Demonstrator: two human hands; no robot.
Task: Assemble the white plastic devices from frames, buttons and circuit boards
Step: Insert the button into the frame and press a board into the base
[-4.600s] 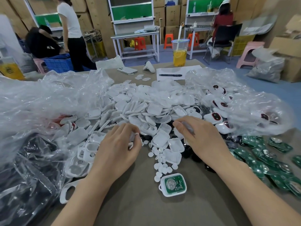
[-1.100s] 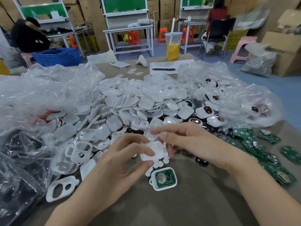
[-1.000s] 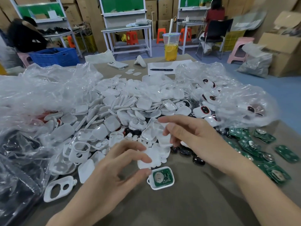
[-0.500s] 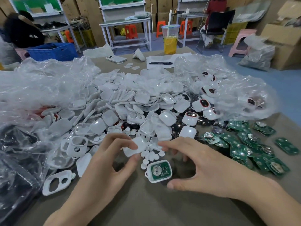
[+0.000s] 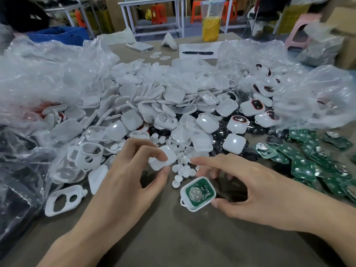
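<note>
Left hand pinched a white rounded-square plastic cover; right hand spread wide around the white frame with green circuit board on the brown table, thumb touching its rim; risk judged: one-sided lift could tip it, unseating the board into nearby white round buttons.

No legible text anywhere.

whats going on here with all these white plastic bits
A person is assembling small white plastic devices at a table. The left hand pinches a white cover above scattered small white buttons. The right hand arches over a white frame holding a green circuit board, thumb at its edge; a firm grip isn't clear. More boards lie to the right.
</note>
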